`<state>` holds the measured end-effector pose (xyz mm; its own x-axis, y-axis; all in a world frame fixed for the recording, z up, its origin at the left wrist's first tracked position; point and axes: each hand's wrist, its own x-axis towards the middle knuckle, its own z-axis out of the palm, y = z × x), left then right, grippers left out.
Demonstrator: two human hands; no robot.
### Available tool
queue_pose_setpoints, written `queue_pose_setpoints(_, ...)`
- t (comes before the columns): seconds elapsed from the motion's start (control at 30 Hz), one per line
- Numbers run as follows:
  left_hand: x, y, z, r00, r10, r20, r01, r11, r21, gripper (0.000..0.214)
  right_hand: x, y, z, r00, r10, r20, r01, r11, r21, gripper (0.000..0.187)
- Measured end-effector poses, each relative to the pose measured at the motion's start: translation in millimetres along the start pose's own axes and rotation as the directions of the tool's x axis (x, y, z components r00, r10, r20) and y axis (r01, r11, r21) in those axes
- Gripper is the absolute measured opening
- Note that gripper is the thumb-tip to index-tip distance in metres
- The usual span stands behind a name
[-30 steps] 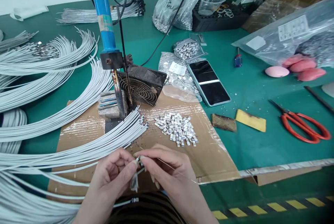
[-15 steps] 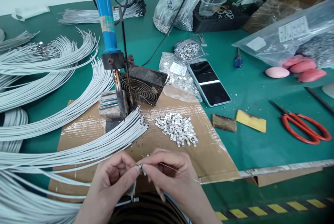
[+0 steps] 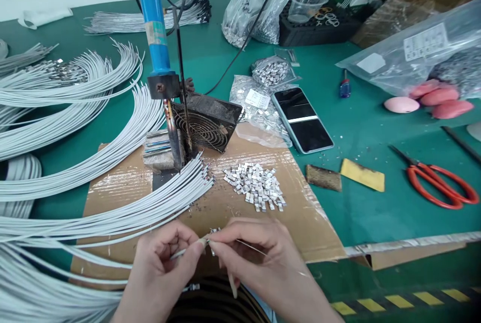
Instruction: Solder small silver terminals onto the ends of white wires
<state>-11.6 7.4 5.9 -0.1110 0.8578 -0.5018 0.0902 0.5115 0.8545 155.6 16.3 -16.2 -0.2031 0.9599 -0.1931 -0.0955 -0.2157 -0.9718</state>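
Observation:
My left hand (image 3: 171, 258) is closed in a pinch on a white cable (image 3: 178, 254) near its end. Fingertip to fingertip with it, my right hand (image 3: 250, 248) pinches at the cable's tip; small metal terminals (image 3: 215, 231) show beside its fingers. A thin wire (image 3: 251, 247) runs back across the right hand, and I cannot tell whether it is solder. What exactly lies between the fingertips is mostly hidden. Beyond the hands, a pile of small metal terminals (image 3: 257, 187) rests on a cardboard sheet (image 3: 300, 217), with a bundle of white cables (image 3: 176, 192) to its left.
A blue-handled soldering iron (image 3: 152, 22) stands upright beside a dark fan (image 3: 210, 120). More white cable bundles (image 3: 45, 137) cover the left. A phone (image 3: 302, 120), red-handled scissors (image 3: 439, 182), a yellow sponge (image 3: 363, 174) and a small screwdriver (image 3: 344, 86) lie on the right.
My hands have shifted slightly to the right, and the right fingers now sit closer over the cable tip. More of the white cable shows at the left fingers.

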Motion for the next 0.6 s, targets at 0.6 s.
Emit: queue_pose_setpoints(0.6,-1,4,6.3,0.998,0.009,-0.067,-0.021,0.983,-0.183,0.038,-9,13,39,0.883,-0.321,-0.343,0.248,0.938,-0.242,0.017)
